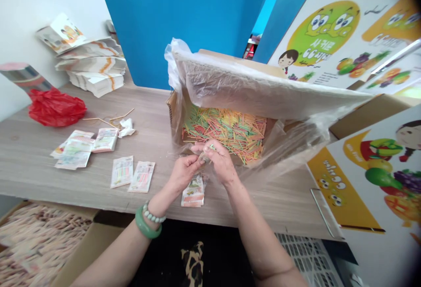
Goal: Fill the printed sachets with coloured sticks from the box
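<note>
My left hand [186,168] and my right hand [219,161] meet at the near edge of a plastic-lined carton [171,118]. Between them is a small crumpled packet [208,151], pinched by the fingers of both. Thin coloured sticks [230,131] in pink, green, yellow and orange lie in the carton just beyond my fingers. A stack of printed packets [193,193] rests on the table below my hands, partly covered by them. To the left, two filled packets [122,171] lie side by side, with more packets [77,147] piled behind them.
A red plastic bag [56,107] and stacked flat cartons [95,70] stand at the back left of the table [158,147]. Printed boxes [329,41] rise at the right. An open box of packets [42,243] sits below the left table edge.
</note>
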`<act>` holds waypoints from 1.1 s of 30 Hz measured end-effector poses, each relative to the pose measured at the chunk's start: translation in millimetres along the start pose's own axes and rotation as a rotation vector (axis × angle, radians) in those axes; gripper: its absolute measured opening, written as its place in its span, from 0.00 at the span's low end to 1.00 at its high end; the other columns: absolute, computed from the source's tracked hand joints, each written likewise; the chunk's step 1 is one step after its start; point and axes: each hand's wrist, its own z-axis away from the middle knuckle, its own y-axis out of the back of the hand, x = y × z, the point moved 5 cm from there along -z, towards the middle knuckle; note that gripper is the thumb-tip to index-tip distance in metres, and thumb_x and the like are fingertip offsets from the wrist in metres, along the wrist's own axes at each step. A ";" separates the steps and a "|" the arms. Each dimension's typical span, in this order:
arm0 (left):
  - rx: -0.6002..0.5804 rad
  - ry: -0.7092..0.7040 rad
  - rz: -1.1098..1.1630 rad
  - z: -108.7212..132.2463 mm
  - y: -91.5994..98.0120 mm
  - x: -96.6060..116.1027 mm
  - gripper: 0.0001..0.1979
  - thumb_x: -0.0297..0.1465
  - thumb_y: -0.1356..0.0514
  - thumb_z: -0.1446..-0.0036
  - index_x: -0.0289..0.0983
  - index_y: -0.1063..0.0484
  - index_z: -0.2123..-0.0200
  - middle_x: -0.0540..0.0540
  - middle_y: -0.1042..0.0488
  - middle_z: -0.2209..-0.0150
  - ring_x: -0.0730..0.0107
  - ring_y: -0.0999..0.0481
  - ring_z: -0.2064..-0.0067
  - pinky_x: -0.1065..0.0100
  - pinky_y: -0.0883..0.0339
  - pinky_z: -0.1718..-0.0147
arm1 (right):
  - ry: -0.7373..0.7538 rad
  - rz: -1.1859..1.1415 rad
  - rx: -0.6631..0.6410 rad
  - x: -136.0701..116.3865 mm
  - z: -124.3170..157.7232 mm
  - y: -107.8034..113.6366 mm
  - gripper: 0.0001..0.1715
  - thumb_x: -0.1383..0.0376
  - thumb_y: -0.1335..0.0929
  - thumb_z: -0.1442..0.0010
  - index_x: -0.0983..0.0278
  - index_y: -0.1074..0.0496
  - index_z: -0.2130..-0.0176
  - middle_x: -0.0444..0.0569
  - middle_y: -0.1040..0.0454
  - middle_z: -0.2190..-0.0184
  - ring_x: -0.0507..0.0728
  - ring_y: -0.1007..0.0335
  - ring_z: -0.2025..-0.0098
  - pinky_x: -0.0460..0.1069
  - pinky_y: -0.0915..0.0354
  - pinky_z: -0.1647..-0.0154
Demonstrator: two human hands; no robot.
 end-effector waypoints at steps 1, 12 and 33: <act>0.013 -0.036 -0.062 -5.5 -0.4 1.3 0.21 0.44 0.40 0.44 0.36 0.35 0.81 0.53 0.41 0.80 0.74 0.42 0.75 0.71 0.47 0.74 | -0.014 0.016 0.004 0.6 -3.4 4.1 0.11 0.55 0.35 0.36 0.58 0.34 0.67 0.47 0.18 0.59 0.57 0.28 0.46 0.57 0.39 0.41; 0.115 -0.440 -0.277 -97.8 -31.2 51.6 0.16 0.39 0.44 0.38 0.37 0.23 0.70 0.45 0.24 0.70 0.64 0.28 0.64 0.65 0.35 0.61 | 0.066 0.048 0.222 -14.1 -63.7 79.1 0.07 0.58 0.33 0.43 0.59 0.33 0.68 0.47 0.18 0.63 0.57 0.24 0.58 0.51 0.34 0.54; -0.072 -0.020 0.272 -97.3 -57.6 1.9 0.21 0.49 0.37 0.47 0.35 0.29 0.73 0.52 0.33 0.75 0.73 0.37 0.72 0.71 0.40 0.70 | 0.042 -0.136 0.268 9.6 -43.3 95.4 0.09 0.57 0.33 0.39 0.58 0.36 0.67 0.45 0.19 0.67 0.58 0.22 0.60 0.52 0.32 0.57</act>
